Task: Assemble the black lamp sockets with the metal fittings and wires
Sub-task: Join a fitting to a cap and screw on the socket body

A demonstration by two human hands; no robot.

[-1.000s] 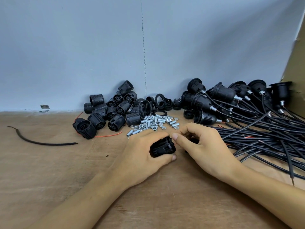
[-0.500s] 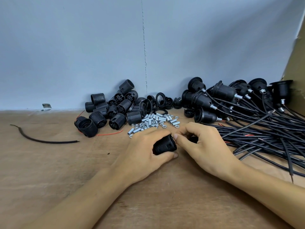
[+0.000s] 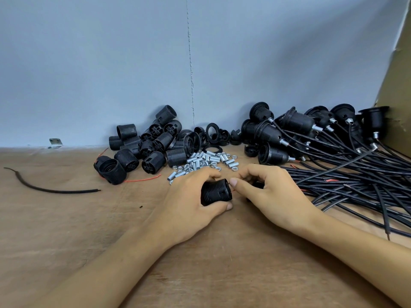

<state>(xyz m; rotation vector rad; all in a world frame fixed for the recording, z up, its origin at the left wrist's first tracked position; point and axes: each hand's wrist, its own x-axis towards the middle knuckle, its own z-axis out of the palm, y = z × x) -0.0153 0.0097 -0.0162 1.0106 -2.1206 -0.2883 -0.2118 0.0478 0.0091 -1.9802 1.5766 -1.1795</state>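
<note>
We see the left hand (image 3: 191,203) wrapped round a ribbed black lamp socket (image 3: 216,192), thumb beneath and fingers over the top. It holds the socket on its side just in front of the pile of metal fittings (image 3: 206,162) (small silver threaded tubes and nuts, heaped loose on the wooden table (image 3: 66,241)). The right hand (image 3: 271,194) meets the socket's right end, also just in front of the fittings. Its fingers are curled and its thumb tip lies against the socket's rim, but we cannot tell whether it grips anything, because that spot is hidden from us.

Left of the fittings we find a heap of loose sockets (image 3: 144,143), some lying on their sides, with a thin red wire (image 3: 142,180) lying in front of the heap. Behind the fittings, against the blue-grey wall (image 3: 111,63), lie several black rings (image 3: 213,134). Right of the fittings sit the wired sockets (image 3: 289,130), each with a silver fitting at its narrow end, and their black wires (image 3: 355,181) fan out across the table to the right. Well to the left of the fittings a stray length of black cable (image 3: 51,190) lies alone. A small metal bracket (image 3: 55,143) sits at the foot of the wall behind it. Far right of the fittings stands a brown cardboard panel (image 3: 398,96).
</note>
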